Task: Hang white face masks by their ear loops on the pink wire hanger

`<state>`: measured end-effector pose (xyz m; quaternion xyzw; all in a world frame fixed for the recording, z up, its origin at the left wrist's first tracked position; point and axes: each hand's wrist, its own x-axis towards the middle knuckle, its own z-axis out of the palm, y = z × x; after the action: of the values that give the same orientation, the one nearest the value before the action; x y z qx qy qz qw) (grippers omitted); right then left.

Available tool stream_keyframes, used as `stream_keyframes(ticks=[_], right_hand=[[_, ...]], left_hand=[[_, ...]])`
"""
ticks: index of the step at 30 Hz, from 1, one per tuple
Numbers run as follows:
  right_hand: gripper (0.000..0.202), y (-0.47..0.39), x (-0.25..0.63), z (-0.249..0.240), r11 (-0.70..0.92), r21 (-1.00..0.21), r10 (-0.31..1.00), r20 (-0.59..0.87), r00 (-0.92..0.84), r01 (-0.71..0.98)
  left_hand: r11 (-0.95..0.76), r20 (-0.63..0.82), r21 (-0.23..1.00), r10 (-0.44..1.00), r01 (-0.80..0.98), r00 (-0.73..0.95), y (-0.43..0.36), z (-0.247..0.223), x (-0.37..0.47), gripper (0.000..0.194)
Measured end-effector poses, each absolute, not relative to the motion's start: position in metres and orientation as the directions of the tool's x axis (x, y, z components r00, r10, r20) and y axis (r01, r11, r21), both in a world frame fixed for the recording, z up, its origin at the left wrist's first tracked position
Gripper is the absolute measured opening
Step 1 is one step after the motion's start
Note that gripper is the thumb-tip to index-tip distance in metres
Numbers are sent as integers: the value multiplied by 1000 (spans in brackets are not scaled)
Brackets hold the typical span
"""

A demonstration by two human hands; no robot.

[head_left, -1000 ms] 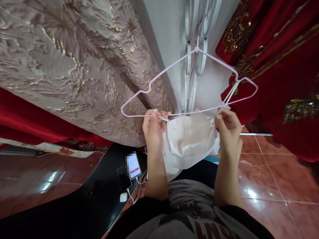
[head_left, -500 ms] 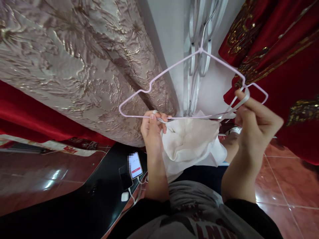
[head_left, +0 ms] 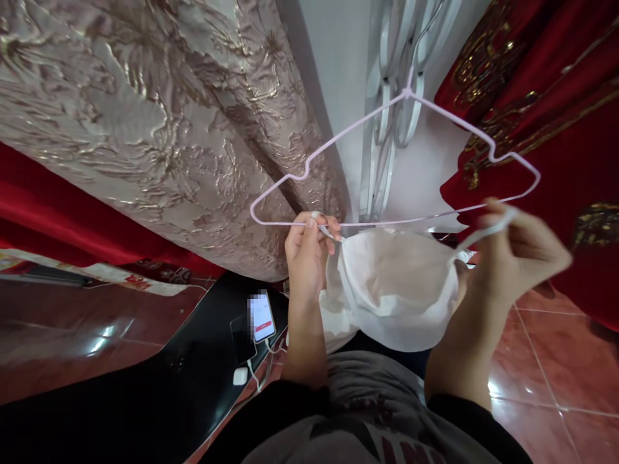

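A white garment [head_left: 401, 270] with thin straps hangs between my two hands, its top edge spread wide. My left hand [head_left: 309, 251] is closed at the bottom bar of a pale pink hanger [head_left: 358, 124], pinching the garment's left strap [head_left: 323, 225] there. Off to the right, my right hand [head_left: 512, 245] has its fingers closed on the right strap [head_left: 493, 227], which stretches up from the garment. That hand is slightly blurred, just below the hanger's right end. The hanger hangs by its metal hook.
White metal rails [head_left: 382, 154] stand behind the hanger. Patterned beige-pink fabric [head_left: 169, 129] hangs at left, red fabric with gold trim [head_left: 546, 148] at right. A lit phone [head_left: 264, 316], a dark phone and a white case [head_left: 240, 376] lie on a black surface [head_left: 120, 399].
The right strap has come away from the hanger's right shoulder as my right hand moved right and down. The garment's top has spread open. Hanger and left hand sit slightly further right.
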<state>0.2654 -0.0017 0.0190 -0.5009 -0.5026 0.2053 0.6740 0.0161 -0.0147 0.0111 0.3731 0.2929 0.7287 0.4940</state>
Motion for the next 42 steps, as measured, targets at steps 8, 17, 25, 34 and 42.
stream_keyframes(ticks=[8,17,25,34,42], right_hand=[[35,-11,233,15,379,-895,855,435,281,233],[30,-12,235,14,426,-879,852,469,235,213],[37,-18,225,11,411,-904,877,428,218,120],[37,-20,227,3,384,-920,896,391,210,72],[40,-23,223,0,361,-927,914,373,158,98]], left_hand=[[-277,182,824,955,-494,-233,-17,1,6,21],[-638,433,768,572,-47,-697,7,-33,-74,15],[-595,642,767,703,242,-305,13,44,-52,15],[-511,572,812,793,281,-211,27,55,-44,39],[-351,212,863,905,-364,-369,17,-19,6,46]])
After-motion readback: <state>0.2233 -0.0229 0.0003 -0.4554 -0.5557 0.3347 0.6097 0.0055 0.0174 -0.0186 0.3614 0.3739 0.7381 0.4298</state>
